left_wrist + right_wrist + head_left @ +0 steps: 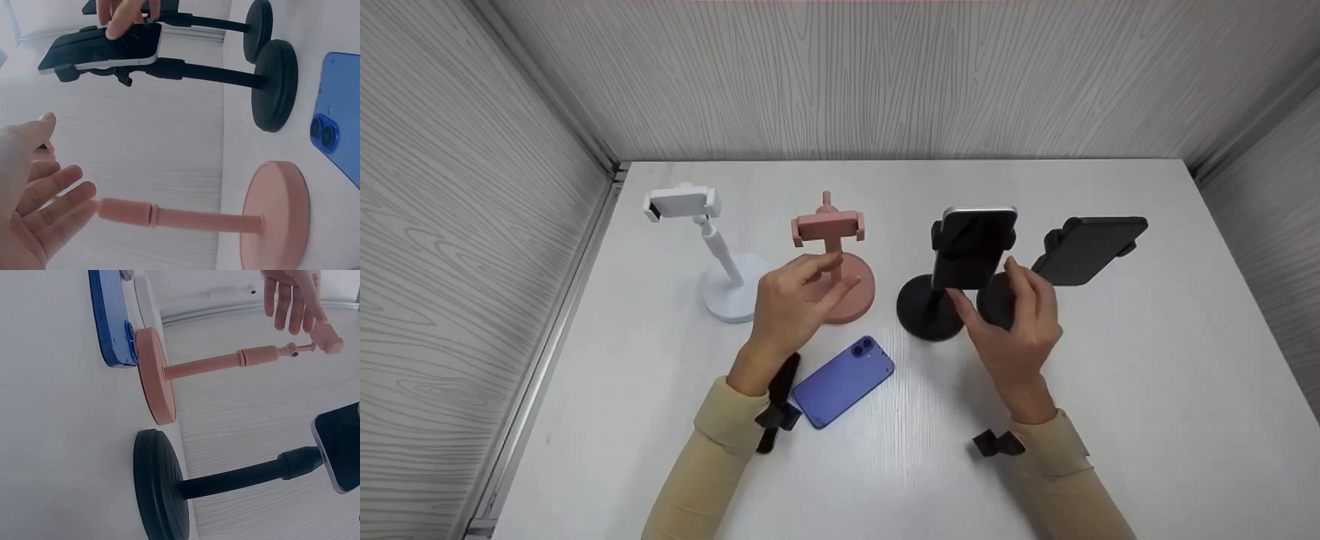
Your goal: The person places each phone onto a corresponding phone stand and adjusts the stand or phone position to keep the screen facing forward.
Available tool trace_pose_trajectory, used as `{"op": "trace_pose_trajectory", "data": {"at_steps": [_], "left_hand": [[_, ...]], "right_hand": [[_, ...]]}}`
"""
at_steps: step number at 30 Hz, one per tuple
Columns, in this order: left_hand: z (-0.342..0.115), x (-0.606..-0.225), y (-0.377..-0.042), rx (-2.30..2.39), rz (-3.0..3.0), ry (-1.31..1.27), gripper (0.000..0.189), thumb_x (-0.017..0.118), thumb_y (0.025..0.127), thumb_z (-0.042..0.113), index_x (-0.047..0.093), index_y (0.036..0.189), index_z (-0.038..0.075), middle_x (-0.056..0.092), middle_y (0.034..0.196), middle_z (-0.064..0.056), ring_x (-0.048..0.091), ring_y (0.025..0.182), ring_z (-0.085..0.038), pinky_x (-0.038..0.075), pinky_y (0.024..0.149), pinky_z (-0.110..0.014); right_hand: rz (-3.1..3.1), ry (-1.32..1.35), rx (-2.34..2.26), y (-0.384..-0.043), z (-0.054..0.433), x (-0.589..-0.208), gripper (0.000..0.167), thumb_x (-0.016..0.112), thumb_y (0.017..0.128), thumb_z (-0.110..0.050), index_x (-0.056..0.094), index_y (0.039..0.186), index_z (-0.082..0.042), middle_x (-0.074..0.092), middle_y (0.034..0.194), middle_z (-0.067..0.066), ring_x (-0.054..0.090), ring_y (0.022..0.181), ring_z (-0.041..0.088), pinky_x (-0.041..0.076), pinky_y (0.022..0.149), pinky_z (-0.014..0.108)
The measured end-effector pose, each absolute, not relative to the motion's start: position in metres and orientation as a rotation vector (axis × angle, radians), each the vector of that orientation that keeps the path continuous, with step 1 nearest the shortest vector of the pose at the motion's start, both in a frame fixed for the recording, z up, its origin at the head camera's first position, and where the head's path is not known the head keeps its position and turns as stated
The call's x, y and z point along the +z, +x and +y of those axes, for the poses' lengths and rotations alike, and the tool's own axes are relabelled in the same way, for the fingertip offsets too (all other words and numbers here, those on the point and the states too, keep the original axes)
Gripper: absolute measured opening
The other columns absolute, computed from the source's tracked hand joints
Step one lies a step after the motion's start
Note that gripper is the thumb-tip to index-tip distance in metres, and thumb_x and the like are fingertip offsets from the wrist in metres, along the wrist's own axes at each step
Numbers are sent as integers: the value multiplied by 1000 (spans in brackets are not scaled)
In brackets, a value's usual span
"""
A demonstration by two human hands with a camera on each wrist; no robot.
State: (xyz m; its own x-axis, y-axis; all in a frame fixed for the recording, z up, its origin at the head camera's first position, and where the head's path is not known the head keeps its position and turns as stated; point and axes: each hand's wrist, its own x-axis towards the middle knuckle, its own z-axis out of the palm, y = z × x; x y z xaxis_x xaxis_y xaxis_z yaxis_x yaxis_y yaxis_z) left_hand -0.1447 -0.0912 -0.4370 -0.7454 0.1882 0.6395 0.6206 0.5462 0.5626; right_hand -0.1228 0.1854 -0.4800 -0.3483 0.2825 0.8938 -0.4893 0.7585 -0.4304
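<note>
Lining the white table [1177, 360]: a pink stand [856, 300], with a white stand [724, 304] to its left and two black stands [919, 319] to its right.
Blue phone [840, 386]: flat on the tabletop, in front of the pink stand.
Left hand [791, 307]: at the pink stand, thumb and fingers apart.
Right hand [1020, 330]: right of the pink stand, at a silver-edged phone [975, 251] mounted there; whether it grips cannot be told.
Room: grey wood-grain panels [885, 82] behind the pink stand and on either side.

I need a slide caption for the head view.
Left hand by the pink stand, right hand at a phone in a black stand, blue phone lying flat.
</note>
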Motion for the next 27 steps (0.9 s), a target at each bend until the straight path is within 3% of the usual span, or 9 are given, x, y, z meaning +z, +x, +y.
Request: {"op": "trace_pose_trajectory", "data": {"at_steps": [3, 6, 9, 13, 19, 24, 27], "left_hand": [[-98, -442, -145, -1193, -2249, -640, 34, 87, 88, 19, 78, 114, -1, 82, 102, -16, 79, 91, -27, 68, 81, -38], [-104, -447, -147, -1272, -2236, -613, 35, 88, 87, 16, 78, 115, -2, 81, 108, -15, 79, 97, -28, 68, 85, -38], [-109, -453, -149, -1328, -2222, -580, 34, 88, 86, 13, 77, 115, -2, 81, 111, -16, 79, 101, -31, 68, 87, -39], [-113, -462, -153, -1412, -2176, -537, 32, 87, 86, 10, 77, 114, -3, 80, 109, -18, 78, 102, -35, 68, 88, -39], [-115, -476, -158, -1529, -2151, -451, 35, 86, 87, 5, 74, 118, -4, 77, 112, -20, 76, 105, -38, 66, 95, -36], [-114, -483, -159, -1534, -2239, -407, 48, 84, 89, 6, 65, 131, -7, 70, 128, -24, 70, 119, -40, 57, 113, -43], [-113, -485, -161, -1553, -2278, -384, 54, 85, 89, 8, 61, 135, -6, 66, 134, -23, 66, 127, -40, 54, 116, -50]], "right_hand": [[-1709, 206, 787, -120, 187, -478, 64, 98, 75, -36, 75, 115, 9, 69, 99, 28, 69, 88, 40, 54, 105, 12], [-1677, 334, 742, -118, 186, -476, 57, 92, 82, -39, 76, 108, 9, 70, 94, 27, 67, 84, 40, 58, 99, 17], [-1684, 506, 671, -115, 187, -474, 49, 88, 87, -38, 78, 102, 8, 71, 89, 24, 68, 79, 37, 63, 84, 30], [-1754, 710, 609, -109, 190, -472, 43, 84, 91, -38, 80, 101, 3, 74, 86, 19, 70, 76, 32, 62, 67, 42], [-1953, 939, 558, -104, 190, -475, 39, 78, 96, -42, 80, 103, -4, 72, 86, 9, 69, 75, 23, 60, 58, 33], [-2117, 1088, 620, -104, 186, -485, 44, 89, 85, -42, 80, 108, -6, 73, 96, 6, 69, 84, 19, 60, 64, 29], [-2220, 1154, 641, -105, 182, -491, 52, 96, 76, -41, 79, 112, -8, 73, 103, 6, 70, 93, 19, 62, 72, 30]]}}
